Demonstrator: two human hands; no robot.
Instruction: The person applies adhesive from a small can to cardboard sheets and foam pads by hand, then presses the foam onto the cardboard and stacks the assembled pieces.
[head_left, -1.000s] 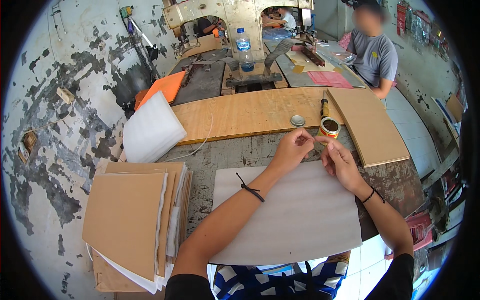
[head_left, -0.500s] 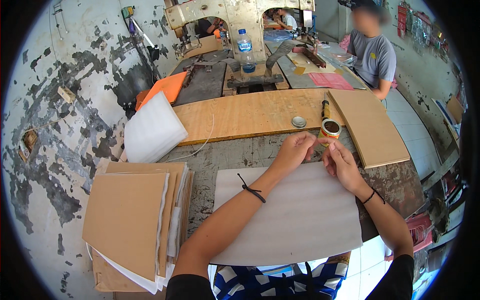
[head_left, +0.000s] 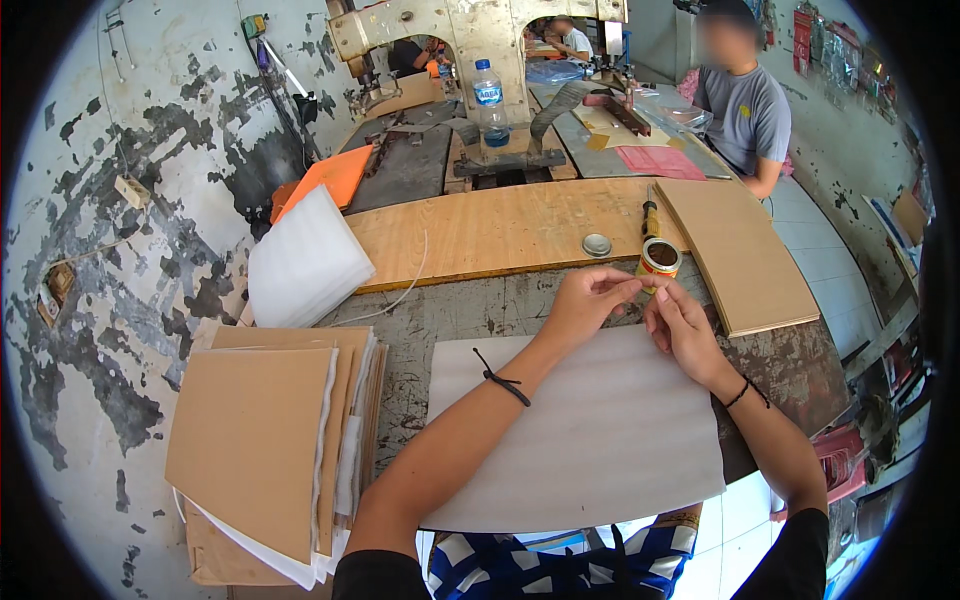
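Note:
My left hand [head_left: 587,308] and my right hand [head_left: 686,328] meet at the fingertips over the far edge of a white foam sheet [head_left: 580,430]. The fingers of both are drawn together in a pinch. Whatever lies between them, if anything, is too small to make out. Just behind the fingertips stands an opened tin [head_left: 660,258] with dark brown contents, its lower part partly covered by my fingers. The tin's round metal lid [head_left: 597,244] lies to its left on a wooden board. A tool with a black and yellow handle [head_left: 651,220] lies behind the tin.
Stacked brown cardboard sheets with white foam [head_left: 255,440] lie left of my forearm. Folded white foam [head_left: 305,255] leans behind them. At right is a flat cardboard stack [head_left: 735,255]. A water bottle [head_left: 490,105] stands by a large machine [head_left: 480,30]. A person [head_left: 745,110] sits at far right.
My left fingers have shifted slightly and now look straighter toward the right fingertips. The right hand and the things on the table look the same.

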